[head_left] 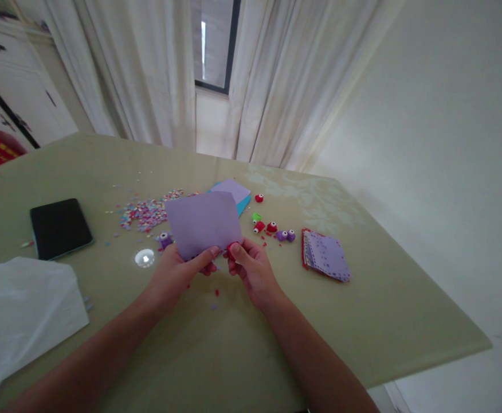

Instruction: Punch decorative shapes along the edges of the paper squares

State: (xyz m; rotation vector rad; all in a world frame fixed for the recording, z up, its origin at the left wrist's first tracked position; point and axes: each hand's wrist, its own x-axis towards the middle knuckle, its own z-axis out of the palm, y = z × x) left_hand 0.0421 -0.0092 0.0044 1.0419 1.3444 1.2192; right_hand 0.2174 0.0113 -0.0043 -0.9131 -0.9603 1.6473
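My left hand (177,274) pinches the lower edge of a lilac sheet of paper (203,223), which stands tilted above the table. My right hand (251,267) is closed round a small red paper punch (232,249) at the sheet's lower right corner. A heap of tiny coloured paper bits (148,212) lies just behind the sheet on the olive table (234,355).
Several small red, green and purple punches (272,228) lie to the right of the sheet. A stack of punched coloured sheets (326,255) sits further right, more paper (234,192) behind. A black tablet (59,228) and a white cloth (23,310) lie left.
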